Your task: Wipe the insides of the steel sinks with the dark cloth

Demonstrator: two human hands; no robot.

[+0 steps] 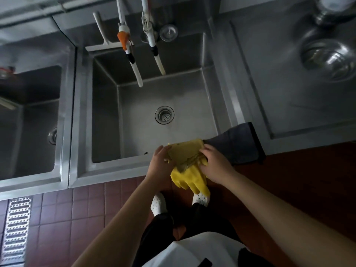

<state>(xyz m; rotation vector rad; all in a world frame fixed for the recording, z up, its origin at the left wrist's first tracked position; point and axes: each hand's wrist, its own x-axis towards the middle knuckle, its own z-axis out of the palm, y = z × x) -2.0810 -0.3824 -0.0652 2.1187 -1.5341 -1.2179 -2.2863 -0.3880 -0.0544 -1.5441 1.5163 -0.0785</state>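
Steel sinks (84, 116) – red-brown floor tiles (77, 209) below.

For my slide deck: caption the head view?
Both hands hold yellow gloves at the sink's edge, dark cloth beside.

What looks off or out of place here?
The dark cloth hangs untouched over the middle sink's front right corner. Both hands, left hand and right hand, grip yellow rubber gloves instead. No spills or damage.
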